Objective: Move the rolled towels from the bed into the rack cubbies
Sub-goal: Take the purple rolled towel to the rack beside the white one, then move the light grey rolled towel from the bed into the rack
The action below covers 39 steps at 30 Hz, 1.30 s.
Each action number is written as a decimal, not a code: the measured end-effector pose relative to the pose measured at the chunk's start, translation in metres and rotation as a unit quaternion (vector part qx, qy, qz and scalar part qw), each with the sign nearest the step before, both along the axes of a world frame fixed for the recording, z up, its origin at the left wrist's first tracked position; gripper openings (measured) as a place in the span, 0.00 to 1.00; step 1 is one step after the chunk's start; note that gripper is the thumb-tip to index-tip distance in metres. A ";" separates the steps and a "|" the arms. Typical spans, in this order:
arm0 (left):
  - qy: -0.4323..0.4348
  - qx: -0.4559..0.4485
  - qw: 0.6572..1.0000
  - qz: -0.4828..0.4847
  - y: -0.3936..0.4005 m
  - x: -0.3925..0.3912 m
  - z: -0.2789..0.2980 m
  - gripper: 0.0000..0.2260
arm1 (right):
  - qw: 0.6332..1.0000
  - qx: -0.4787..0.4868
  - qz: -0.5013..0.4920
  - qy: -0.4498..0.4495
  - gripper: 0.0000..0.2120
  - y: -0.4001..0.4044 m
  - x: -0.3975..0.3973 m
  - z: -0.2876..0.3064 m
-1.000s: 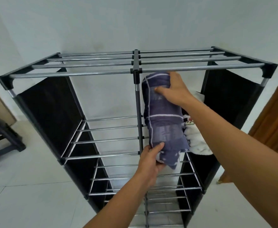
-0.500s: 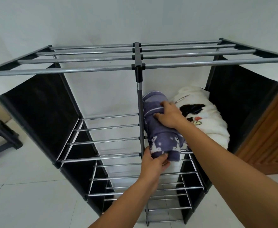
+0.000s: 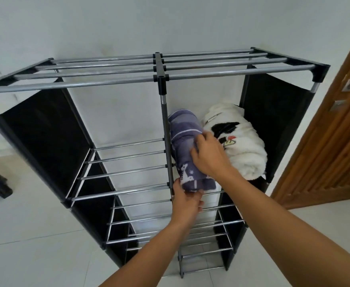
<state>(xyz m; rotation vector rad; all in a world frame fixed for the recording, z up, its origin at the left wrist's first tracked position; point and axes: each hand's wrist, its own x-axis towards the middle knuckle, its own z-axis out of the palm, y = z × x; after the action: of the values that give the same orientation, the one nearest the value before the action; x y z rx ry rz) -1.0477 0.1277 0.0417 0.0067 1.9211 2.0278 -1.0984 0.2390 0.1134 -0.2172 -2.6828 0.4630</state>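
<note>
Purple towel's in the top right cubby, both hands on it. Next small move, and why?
Probably nudge the purple rolled towel further back: its front end overhangs the front bar, propped by the left hand, while the right hand presses on top.

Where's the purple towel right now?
In the head view, the purple towel lies in the rack's upper right cubby, against the centre post, left of the white towel, both hands on it.
</note>
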 end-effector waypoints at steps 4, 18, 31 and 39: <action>-0.010 -0.071 0.997 -0.006 -0.002 0.029 -0.016 0.19 | 0.994 -0.084 0.055 0.051 0.12 0.008 0.064 -0.008; 0.031 -0.264 0.750 -0.606 0.113 0.278 -0.043 0.02 | 0.769 -0.397 -0.500 0.008 0.05 0.052 0.531 -0.156; 0.041 -0.210 0.342 -0.915 0.019 0.670 -0.054 0.07 | 0.280 -0.412 -0.812 0.304 0.07 -0.289 0.851 -0.165; -0.003 -0.243 0.259 -0.935 -0.079 0.860 -0.065 0.09 | 0.082 -0.343 -0.837 0.420 0.03 -0.412 0.972 -0.179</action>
<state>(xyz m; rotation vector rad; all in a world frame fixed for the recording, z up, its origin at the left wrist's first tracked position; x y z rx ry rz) -0.1876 0.0491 -0.0237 1.3055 0.7680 -0.3124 -0.1260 -0.1734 -0.0658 -1.9344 0.3079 0.4893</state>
